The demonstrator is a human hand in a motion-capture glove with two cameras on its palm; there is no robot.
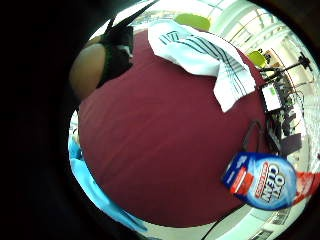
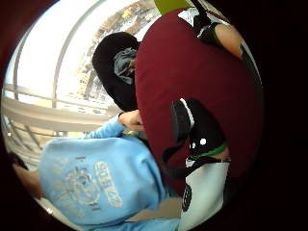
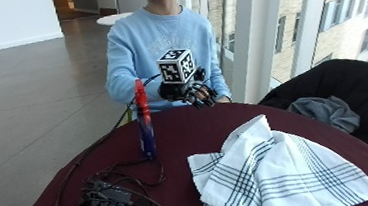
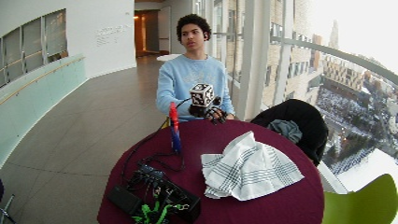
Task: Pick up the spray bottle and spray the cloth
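A tall spray bottle (image 3: pixel 145 119) with a red top and blue body stands upright on the round maroon table (image 3: pixel 193 132), left of centre. Its label shows in the little finger side palm view (image 1: pixel 262 181). A white cloth (image 3: pixel 270 170) with dark stripes lies crumpled on the table's near right part, also visible as the cloth (image 1: pixel 205 52) in that palm view. My gloved right hand (image 3: pixel 186 90) hovers above the table's far edge, right of the bottle and apart from it, with fingers relaxed and holding nothing.
A tangle of black cables and electronics (image 3: pixel 109 200) lies at the table's near left. A black chair with a grey garment (image 3: pixel 325 105) stands to the right. A green chair (image 4: pixel 367 200) is at the near right.
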